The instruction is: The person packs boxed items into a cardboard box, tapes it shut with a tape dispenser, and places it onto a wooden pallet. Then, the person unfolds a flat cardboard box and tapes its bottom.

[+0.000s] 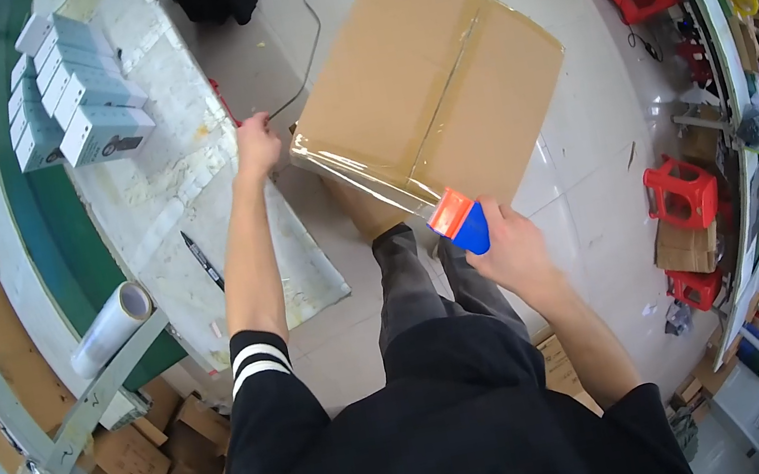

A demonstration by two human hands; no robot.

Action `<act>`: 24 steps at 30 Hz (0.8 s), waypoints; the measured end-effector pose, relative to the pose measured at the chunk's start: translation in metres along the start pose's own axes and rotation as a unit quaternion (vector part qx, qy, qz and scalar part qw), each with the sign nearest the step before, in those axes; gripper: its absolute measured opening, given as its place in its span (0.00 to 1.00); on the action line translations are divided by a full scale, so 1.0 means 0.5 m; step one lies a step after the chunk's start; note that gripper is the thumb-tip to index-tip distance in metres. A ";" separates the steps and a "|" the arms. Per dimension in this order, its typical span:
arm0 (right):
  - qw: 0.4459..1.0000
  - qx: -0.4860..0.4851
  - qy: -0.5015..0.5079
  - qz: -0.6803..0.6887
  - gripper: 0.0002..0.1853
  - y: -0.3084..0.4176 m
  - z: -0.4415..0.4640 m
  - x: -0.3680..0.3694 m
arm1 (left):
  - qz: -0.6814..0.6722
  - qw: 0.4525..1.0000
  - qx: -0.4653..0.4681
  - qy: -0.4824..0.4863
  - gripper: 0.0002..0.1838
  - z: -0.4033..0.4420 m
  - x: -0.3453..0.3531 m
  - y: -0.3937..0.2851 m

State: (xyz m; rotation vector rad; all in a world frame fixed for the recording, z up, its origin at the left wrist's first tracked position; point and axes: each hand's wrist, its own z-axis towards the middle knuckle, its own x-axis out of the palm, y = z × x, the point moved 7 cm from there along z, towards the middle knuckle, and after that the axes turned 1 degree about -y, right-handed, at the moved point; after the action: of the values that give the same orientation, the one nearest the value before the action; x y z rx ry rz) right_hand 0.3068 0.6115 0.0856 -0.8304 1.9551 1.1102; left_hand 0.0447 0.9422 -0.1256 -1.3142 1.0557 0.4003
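Seemingly to keep the tape [368, 185] taut along the near edge of the carton [421, 67], the right hand [516, 248] grips the dispenser [460, 221] there, while the left hand [257, 147], its grip unclear, curls beside a red object [222, 100] left of the carton.

Large carton [389, 63]: matt brown cardboard, smooth-faced. Packing tape [347, 168] along its edge: clear, glossy plastic. Tape dispenser [470, 229]: blue and orange, seemingly plastic. Floor [574, 132]: polished, reflective tile. Tabletop [173, 101]: scuffed, rough-looking. Stools [677, 207]: smooth red plastic. Shirt [473, 423]: matt black cloth.
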 end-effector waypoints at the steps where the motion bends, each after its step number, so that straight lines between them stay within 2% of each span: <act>1: 1.000 0.001 -0.008 0.001 0.31 -0.010 -0.002 0.006 | -0.049 0.996 -0.068 -0.002 0.20 0.004 -0.005 -0.008; 3: 1.000 0.006 -0.022 -0.005 0.31 -0.039 -0.002 0.021 | -0.140 0.969 -0.206 -0.004 0.24 -0.003 -0.030 -0.045; 4: 1.000 0.006 -0.026 -0.014 0.31 -0.054 0.002 0.029 | -0.058 0.979 -0.191 0.029 0.34 -0.030 -0.048 -0.148; 5: 0.999 0.007 -0.029 -0.022 0.31 -0.066 0.005 0.038 | -0.007 0.981 -0.188 0.047 0.37 -0.040 -0.008 -0.167; 7: 0.999 0.005 -0.023 -0.036 0.31 -0.085 0.011 0.065 | 0.080 0.976 -0.204 -0.011 0.39 -0.085 0.027 -0.227; 11: 0.998 -0.012 -0.018 -0.053 0.31 -0.100 0.018 0.074 | 0.086 0.968 -0.234 -0.016 0.37 -0.086 -0.003 -0.241; 15: 0.998 0.010 -0.034 -0.050 0.32 -0.166 -0.054 0.070 | 0.121 0.972 -0.201 -0.013 0.37 -0.082 0.004 -0.235; 17: 0.998 0.011 -0.019 -0.053 0.33 -0.225 -0.093 0.062 | 0.127 0.970 -0.210 -0.006 0.38 -0.085 0.009 -0.240; 20: 0.994 0.082 0.007 -0.072 0.33 -0.375 -0.157 0.075 | 0.154 0.964 -0.215 -0.014 0.38 -0.082 0.008 -0.252; 23: 0.990 0.091 0.003 -0.112 0.33 -0.472 -0.219 0.095 | 0.174 0.957 -0.228 -0.040 0.37 -0.094 -0.005 -0.269; 24: 0.989 0.100 0.011 -0.108 0.34 -0.493 -0.232 0.099 | 0.179 0.969 -0.140 -0.102 0.32 -0.085 0.005 -0.280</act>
State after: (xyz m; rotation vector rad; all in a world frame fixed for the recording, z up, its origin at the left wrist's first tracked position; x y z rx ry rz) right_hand 0.4470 0.3964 -0.0172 -0.9221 1.9053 0.7667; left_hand 0.1363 0.8646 -0.0414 -1.2947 1.0880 0.9662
